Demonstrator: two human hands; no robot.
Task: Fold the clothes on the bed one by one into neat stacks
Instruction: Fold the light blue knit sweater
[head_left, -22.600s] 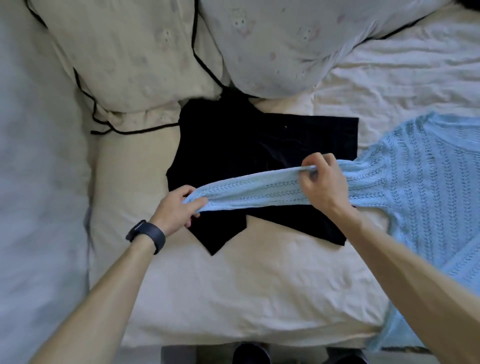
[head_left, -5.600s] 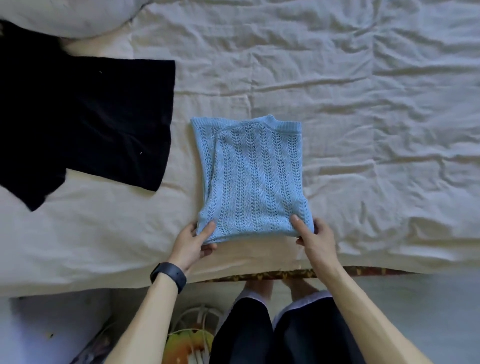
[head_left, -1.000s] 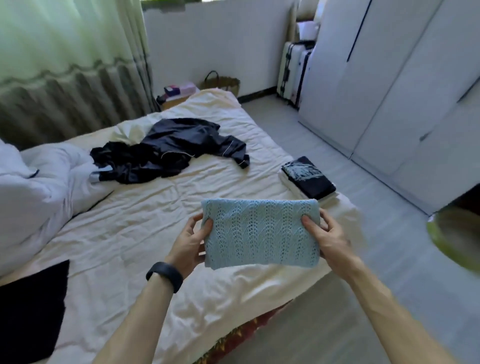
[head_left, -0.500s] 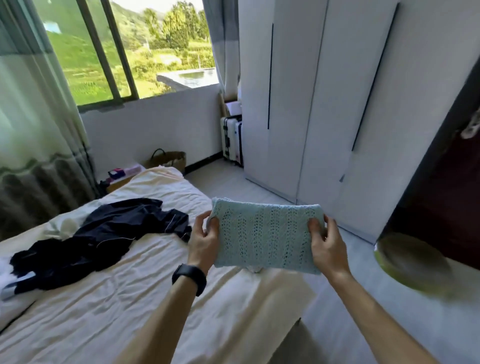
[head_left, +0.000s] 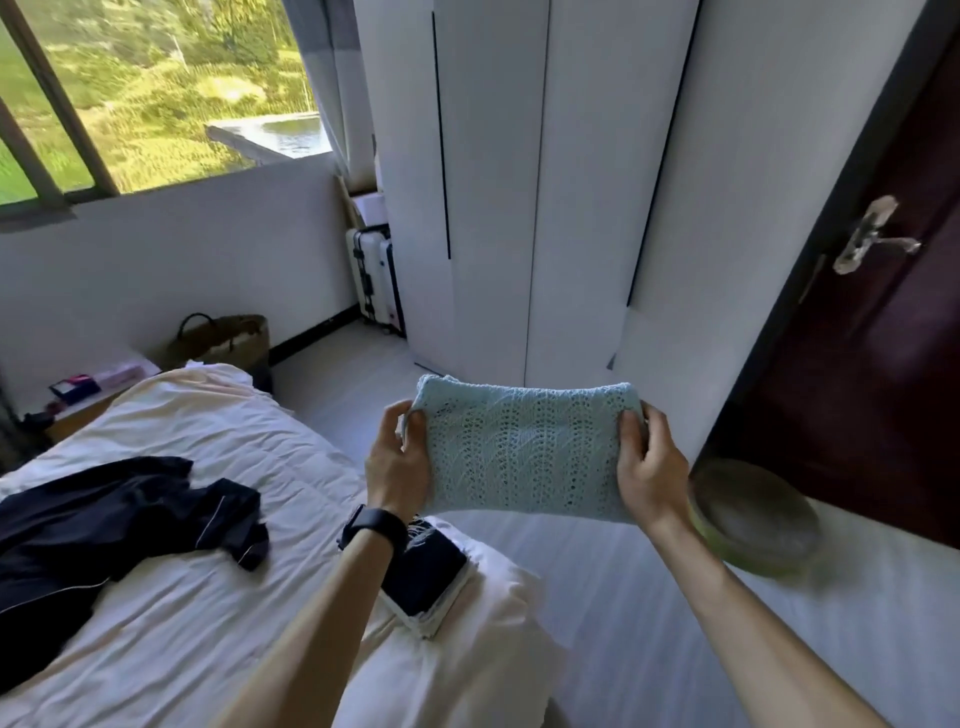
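Head view: blue sweater (head_left: 524, 452) is gripped by left hand (head_left: 397, 467) and right hand (head_left: 649, 473); folds could be undone if dropped.

Bare sheet (head_left: 208, 649) between folded stack (head_left: 431, 577) and dark clothes heap (head_left: 104, 519); wardrobe (head_left: 493, 208) beyond open floor strip (head_left: 597, 571).

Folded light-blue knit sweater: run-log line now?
folded light-blue knit sweater: airborne | left hand: grips left end | right hand: grips right end | dark folded stack: white bed corner
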